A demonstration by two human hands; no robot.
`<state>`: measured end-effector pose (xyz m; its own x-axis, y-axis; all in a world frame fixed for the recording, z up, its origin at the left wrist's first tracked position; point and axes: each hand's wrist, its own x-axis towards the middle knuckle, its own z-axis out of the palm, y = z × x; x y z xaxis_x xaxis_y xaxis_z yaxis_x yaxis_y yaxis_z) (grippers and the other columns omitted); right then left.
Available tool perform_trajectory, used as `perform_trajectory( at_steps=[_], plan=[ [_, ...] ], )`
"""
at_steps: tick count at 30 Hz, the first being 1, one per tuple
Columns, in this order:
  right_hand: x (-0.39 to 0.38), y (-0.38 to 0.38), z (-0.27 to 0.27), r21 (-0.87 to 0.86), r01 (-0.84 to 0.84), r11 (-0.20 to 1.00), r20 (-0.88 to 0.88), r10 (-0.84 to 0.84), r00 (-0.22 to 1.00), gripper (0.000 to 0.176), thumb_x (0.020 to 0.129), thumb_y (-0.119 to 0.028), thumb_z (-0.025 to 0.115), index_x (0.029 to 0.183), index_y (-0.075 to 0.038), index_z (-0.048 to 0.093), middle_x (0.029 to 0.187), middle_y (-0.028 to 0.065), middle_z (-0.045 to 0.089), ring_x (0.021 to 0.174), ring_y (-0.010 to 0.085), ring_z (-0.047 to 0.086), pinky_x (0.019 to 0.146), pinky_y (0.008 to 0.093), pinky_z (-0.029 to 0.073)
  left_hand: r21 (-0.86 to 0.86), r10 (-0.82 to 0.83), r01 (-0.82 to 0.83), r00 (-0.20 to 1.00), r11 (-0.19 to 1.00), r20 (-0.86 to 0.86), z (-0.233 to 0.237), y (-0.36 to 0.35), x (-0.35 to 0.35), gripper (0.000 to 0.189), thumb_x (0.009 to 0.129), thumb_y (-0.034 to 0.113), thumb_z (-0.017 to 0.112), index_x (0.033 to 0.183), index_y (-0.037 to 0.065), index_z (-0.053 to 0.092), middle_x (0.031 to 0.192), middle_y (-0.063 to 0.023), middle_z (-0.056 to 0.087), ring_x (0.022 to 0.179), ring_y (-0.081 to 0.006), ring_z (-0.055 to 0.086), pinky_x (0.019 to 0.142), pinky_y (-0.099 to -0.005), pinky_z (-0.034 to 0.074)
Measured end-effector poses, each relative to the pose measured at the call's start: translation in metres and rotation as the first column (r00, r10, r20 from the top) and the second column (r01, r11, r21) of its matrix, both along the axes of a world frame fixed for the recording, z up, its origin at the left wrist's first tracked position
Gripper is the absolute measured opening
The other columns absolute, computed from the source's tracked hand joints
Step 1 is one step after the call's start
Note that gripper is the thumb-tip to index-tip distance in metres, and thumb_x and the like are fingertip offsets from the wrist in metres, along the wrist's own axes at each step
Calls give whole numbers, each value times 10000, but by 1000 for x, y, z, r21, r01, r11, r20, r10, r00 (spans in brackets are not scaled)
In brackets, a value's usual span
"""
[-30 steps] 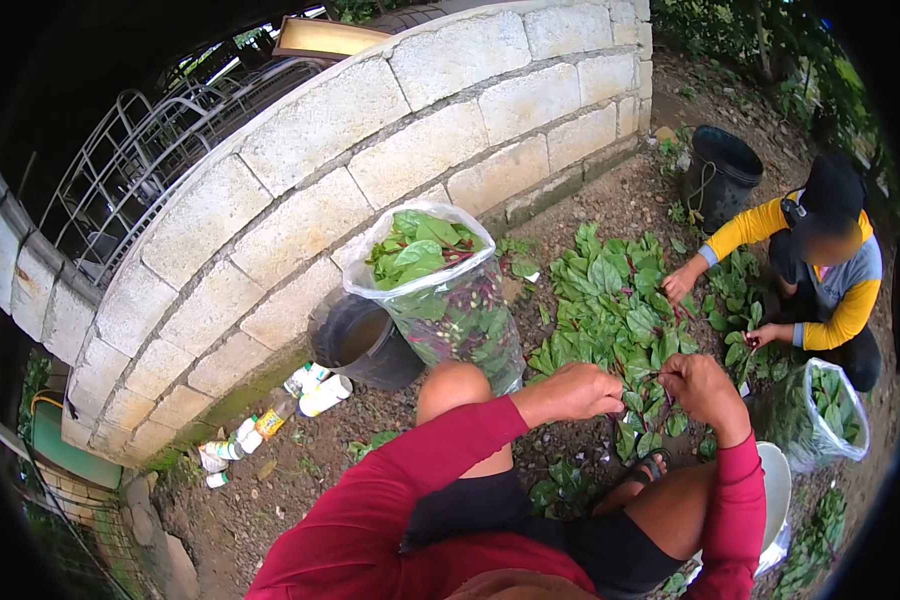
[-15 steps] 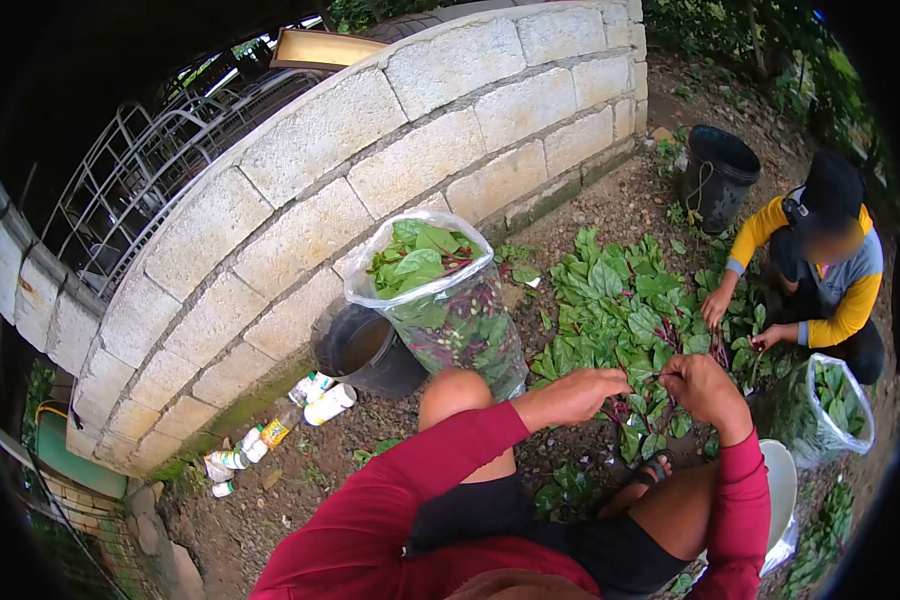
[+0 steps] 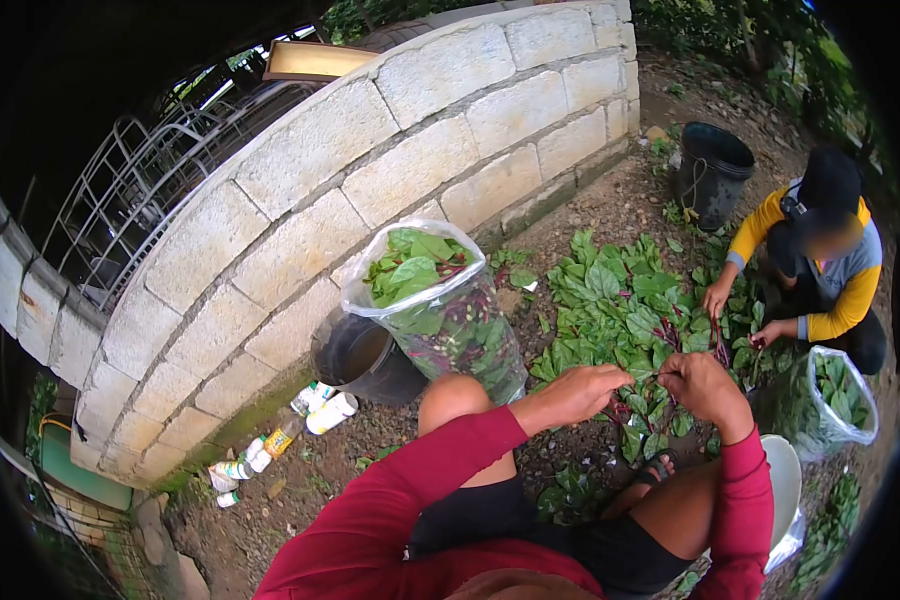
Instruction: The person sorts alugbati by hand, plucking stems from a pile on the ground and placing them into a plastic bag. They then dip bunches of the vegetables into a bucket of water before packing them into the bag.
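My left hand (image 3: 578, 396) and my right hand (image 3: 705, 388) are held close together in front of my knees, with thumbs and fingertips pinched. Whatever is between the fingertips is too small to make out. Below and beyond them, a broad pile of leafy greens (image 3: 605, 300) with purple-red stems, looking like Malabar spinach, lies spread on the ground. Left of the pile, a tall clear plastic bag (image 3: 460, 335) stands upright, packed with the same leaves. A second clear bag (image 3: 820, 405) with leaves stands at the right.
Across the pile, a person in a yellow and grey shirt (image 3: 838, 265) crouches with both hands at the stems. A black bucket (image 3: 370, 355) stands by the block wall (image 3: 410, 170), another dark bucket (image 3: 715, 180) farther back. Plastic bottles (image 3: 280, 436) lie left; a pale basin (image 3: 785, 480) sits right.
My hands stay pinched in nearly the same place, the right one shifting only slightly. The view has tilted a little. The other person's hands have barely moved.
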<state>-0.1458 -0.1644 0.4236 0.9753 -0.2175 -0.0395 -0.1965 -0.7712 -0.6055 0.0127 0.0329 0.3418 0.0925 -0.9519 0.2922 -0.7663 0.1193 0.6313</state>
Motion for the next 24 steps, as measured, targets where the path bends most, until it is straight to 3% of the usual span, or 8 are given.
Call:
perform_trajectory(
  at_steps=[4,7,10,16,19,24],
  plan=[
    [-1,0,0,4,-2,1000,6,2,1000,129,854,-104,688,895,19,698,751,236,652,710,403,655,674,450,511,6,-10,10,1000,1000,-3,4,0,-1,430,823,-21,555,1248,27,600,1245,-164,626,1044,-385,649,864,-445,544],
    [-2,0,0,-1,0,1000,3,0,1000,134,854,-106,690,902,19,700,750,237,652,712,406,654,675,451,512,-209,54,-28,991,977,123,-6,-4,-3,436,829,-13,571,1262,29,593,1249,-177,621,1081,-381,632,893,-438,533],
    [-2,-4,-7,-26,-14,1000,8,14,1000,154,865,-122,688,922,19,707,731,202,670,664,344,667,663,418,521,-200,68,-44,991,979,118,-9,-4,-3,449,836,-6,592,1283,31,585,1258,-183,612,1101,-374,624,917,-444,521],
    [-4,-6,-9,-30,-27,999,50,29,998,158,864,-120,687,930,22,706,755,202,677,690,348,668,675,420,520,15,-32,33,998,999,-61,-10,-2,0,271,901,57,639,1170,17,640,993,-172,679,871,-353,686,767,-420,564],
    [-4,-5,-7,-17,-14,1000,20,15,1000,156,859,-115,686,926,25,704,768,203,679,705,351,670,681,421,520,-48,-52,44,982,998,-179,-11,-2,-2,152,917,102,660,1048,27,674,890,-166,679,736,-336,680,672,-412,553],
    [-4,-4,-5,-3,-31,1000,74,32,997,115,851,-103,689,875,10,684,774,226,661,738,402,659,672,453,506,134,86,-72,992,988,-97,0,2,-1,167,890,214,716,936,56,687,865,-136,673,699,-310,669,614,-398,518]
  ],
)
